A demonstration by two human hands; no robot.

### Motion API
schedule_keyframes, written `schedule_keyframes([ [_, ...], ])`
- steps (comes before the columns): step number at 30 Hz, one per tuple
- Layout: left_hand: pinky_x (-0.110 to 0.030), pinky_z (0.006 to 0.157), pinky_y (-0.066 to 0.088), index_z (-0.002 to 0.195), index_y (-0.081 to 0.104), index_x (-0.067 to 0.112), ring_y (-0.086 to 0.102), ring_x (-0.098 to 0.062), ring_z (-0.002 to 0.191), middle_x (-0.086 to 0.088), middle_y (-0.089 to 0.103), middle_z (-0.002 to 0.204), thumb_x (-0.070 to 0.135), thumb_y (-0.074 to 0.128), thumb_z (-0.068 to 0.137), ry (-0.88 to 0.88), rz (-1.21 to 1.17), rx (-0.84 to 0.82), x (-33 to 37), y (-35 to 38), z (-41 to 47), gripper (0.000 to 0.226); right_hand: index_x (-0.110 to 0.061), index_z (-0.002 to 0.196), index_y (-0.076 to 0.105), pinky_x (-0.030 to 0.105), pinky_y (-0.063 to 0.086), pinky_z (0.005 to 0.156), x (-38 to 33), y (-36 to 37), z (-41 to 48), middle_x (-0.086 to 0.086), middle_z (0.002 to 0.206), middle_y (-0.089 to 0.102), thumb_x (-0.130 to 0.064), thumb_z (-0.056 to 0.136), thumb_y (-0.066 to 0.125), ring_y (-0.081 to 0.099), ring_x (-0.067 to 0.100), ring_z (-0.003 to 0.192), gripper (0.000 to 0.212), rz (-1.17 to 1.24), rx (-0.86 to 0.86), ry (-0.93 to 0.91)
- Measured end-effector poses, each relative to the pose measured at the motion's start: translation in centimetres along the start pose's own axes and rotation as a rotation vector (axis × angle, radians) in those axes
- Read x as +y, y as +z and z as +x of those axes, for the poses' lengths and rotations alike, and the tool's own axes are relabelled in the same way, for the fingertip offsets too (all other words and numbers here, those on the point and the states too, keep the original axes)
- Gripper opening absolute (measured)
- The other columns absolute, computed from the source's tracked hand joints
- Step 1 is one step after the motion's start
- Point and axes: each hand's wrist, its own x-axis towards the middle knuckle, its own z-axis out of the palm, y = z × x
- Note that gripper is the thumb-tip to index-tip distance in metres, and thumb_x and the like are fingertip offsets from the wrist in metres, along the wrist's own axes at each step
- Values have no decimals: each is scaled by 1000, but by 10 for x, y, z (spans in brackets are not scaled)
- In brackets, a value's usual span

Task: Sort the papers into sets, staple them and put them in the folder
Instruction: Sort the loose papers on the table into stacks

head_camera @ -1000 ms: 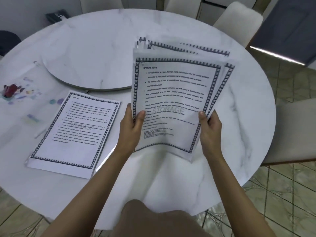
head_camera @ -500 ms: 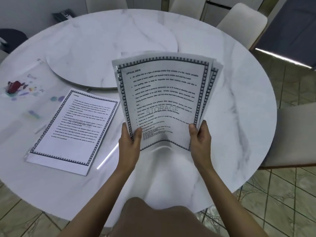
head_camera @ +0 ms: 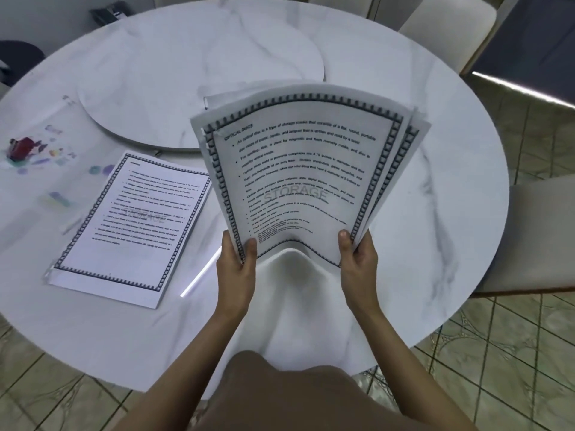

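I hold a bundle of printed papers (head_camera: 305, 175) with black patterned borders upright over the round marble table (head_camera: 451, 197); the top page reads "OPTICAL DISCS" and bows inward at its lower edge. My left hand (head_camera: 238, 262) pinches the bottom left corner and my right hand (head_camera: 357, 255) pinches the bottom right corner, where a few sheets fan out behind. A second set of papers (head_camera: 130, 225) lies flat on the table to the left. A clear plastic folder (head_camera: 46, 163) with coloured stickers rests at the table's far left. A dark stapler (head_camera: 107, 14) sits at the far edge.
A raised round turntable (head_camera: 199, 66) occupies the table's centre, behind the held papers. Pale chairs stand at the back right (head_camera: 448, 29) and the right (head_camera: 541, 234). Tiled floor lies below the table's near edge.
The bundle has been drawn nearer and to the left, its sheets gathered from a loose fan into a tighter stack, and the bottom edge now bows up between my hands.
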Motion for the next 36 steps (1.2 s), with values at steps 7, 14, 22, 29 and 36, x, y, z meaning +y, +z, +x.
schedule_keyframes([
  [7, -11, 78, 45, 101, 41, 49, 55, 15, 91, 33, 58, 97, 17, 51, 93, -66, 53, -19, -21, -4, -2, 34, -12, 88, 54, 11, 43, 77, 11, -5, -1, -9, 80, 57, -47, 83, 52, 54, -7, 76, 35, 18, -11, 23],
  [14, -13, 78, 45, 105, 41, 43, 55, 12, 91, 27, 55, 101, 20, 56, 90, -67, 83, -3, -24, -6, -5, 32, -26, 78, 52, 9, 44, 71, 12, -6, -2, -26, 73, 61, -24, 91, 51, 54, -8, 71, 13, 26, 16, 8],
  [22, -36, 96, 47, 108, 47, 31, 58, -16, 108, 4, 60, 110, 41, 61, 77, 98, -19, 35, 5, -20, 17, 35, -28, 88, 55, 15, 46, 78, -10, -20, 19, -22, 82, 60, -16, 92, 53, 55, -3, 82, 14, 50, 55, -138],
  [29, -40, 93, 51, 114, 47, 24, 62, -9, 104, 9, 62, 109, 20, 60, 86, 79, -60, -69, 34, -11, 33, 31, -24, 86, 51, 14, 43, 74, -30, -16, 37, -20, 78, 57, -9, 95, 47, 52, -2, 77, 17, 75, 30, -205],
  [36, -42, 90, 53, 125, 47, 7, 62, -15, 107, -2, 63, 115, 17, 56, 90, 75, -102, -21, 44, -2, 28, 38, -25, 92, 49, 16, 46, 76, -40, -13, 34, -14, 84, 56, -10, 95, 47, 54, -2, 79, 15, 100, 62, -230],
])
